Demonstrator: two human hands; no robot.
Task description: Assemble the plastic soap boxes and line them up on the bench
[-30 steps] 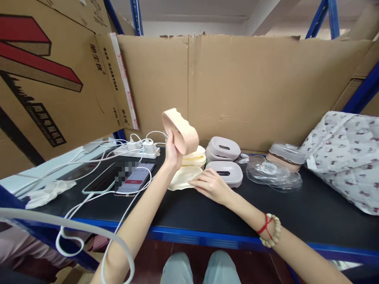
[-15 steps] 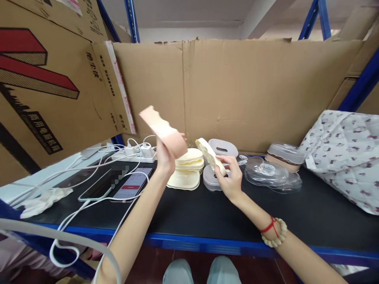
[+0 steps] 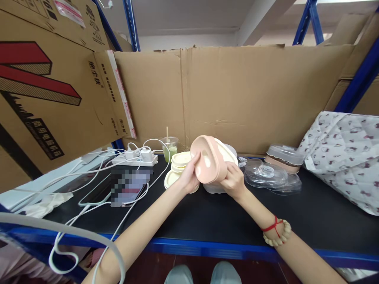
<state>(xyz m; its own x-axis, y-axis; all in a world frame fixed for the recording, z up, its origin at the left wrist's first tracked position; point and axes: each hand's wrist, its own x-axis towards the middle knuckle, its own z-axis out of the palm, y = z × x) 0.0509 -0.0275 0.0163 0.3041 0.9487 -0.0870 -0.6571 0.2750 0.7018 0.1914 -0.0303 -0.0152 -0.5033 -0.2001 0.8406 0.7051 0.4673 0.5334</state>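
Observation:
Above the middle of the table, my left hand (image 3: pixel 188 176) is closed on a pink plastic shell (image 3: pixel 214 165) with a rounded end and an oval hole. My right hand (image 3: pixel 233 179) is closed on a cream plastic piece (image 3: pixel 227 150), held right against the far side of the pink shell. Part of the cream piece is hidden behind the shell. Beneath and left of them lies a stack of cream plastic pieces (image 3: pixel 179 161). Pale grey-white plastic pieces (image 3: pixel 213 189) sit behind and below my hands, mostly covered by them.
Clear plastic lids (image 3: pixel 265 175) and a pink box with a clear lid (image 3: pixel 284 156) lie to the right, by a patterned cloth bag (image 3: pixel 343 157). A drink cup with straw (image 3: pixel 170 148) stands behind. Phones (image 3: pixel 132 189), white cables and a power strip (image 3: pixel 136 158) occupy the left.
My left hand has brought the pink shell down and right, turning its holed face toward me. The cream piece in my right hand now meets it. The drink cup has come into view.

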